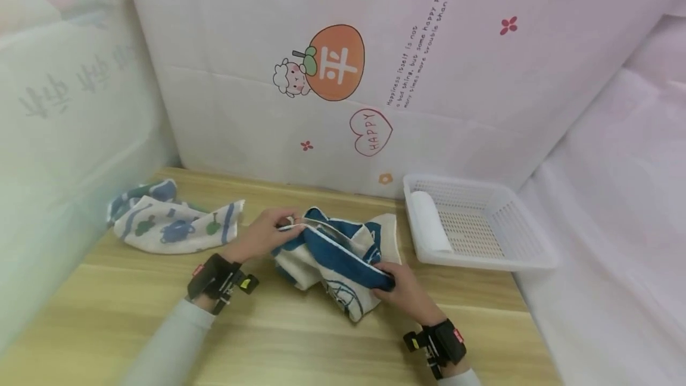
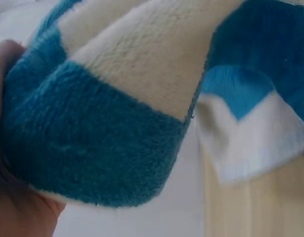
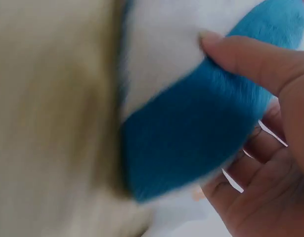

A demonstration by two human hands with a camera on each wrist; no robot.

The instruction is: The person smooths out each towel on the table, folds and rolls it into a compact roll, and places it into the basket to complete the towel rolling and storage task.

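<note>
A blue and cream towel, crumpled and partly lifted, hangs between both hands over the wooden table. My left hand grips its upper left edge. On the right side, my right hand pinches the blue border between thumb and fingers. In the left wrist view the towel's plush blue corner fills much of the picture, with the left hand at its side. The right wrist view shows the right thumb lying over the towel and the fingers behind it. Folds hide part of the left fingertips.
Left of the hands lies a crumpled white towel with blue and green prints. At the back right stands a white plastic basket with a rolled white cloth inside. Printed fabric hangs behind the wooden table and at both sides.
</note>
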